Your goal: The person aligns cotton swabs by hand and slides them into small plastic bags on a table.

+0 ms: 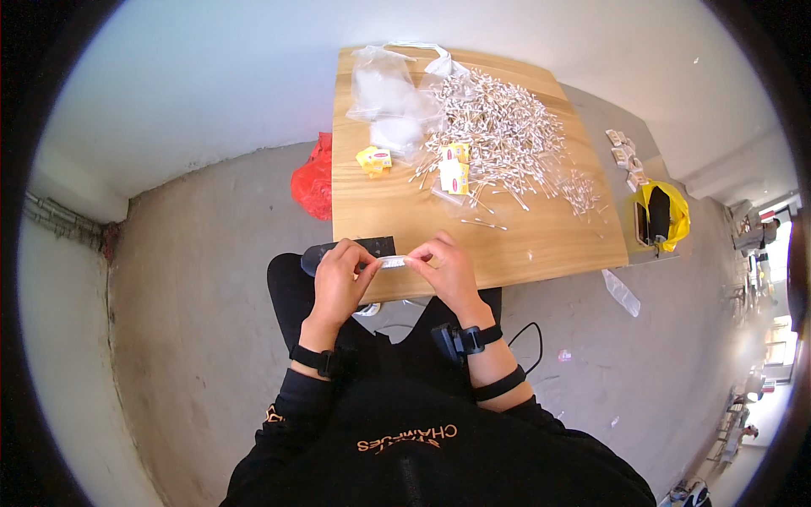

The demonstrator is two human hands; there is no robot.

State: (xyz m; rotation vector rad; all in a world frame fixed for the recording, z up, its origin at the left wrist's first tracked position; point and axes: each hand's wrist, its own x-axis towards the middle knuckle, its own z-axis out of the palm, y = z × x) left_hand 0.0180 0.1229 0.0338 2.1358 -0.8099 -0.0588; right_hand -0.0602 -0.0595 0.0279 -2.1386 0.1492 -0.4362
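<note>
Both hands meet over the near edge of a wooden table (507,253). A small whitish plastic packet (393,263) is stretched between them; what is inside is too small to tell. My left hand (340,275) pinches one end of it between thumb and fingers. The other end is pinched by my right hand (448,269). Just beyond the packet lies a flat black object (378,245) on the table edge, partly covered by my left hand. A large heap of loose cotton swabs (507,122) spreads across the far right of the table.
Clear plastic bags (380,84) lie far left. Yellow-and-white cards (454,177) sit by the swabs, with more yellow cards (373,160) to the left. A red plastic bag (314,182) hangs beside the table. At right are a yellow bag (672,215) and small packs (627,160).
</note>
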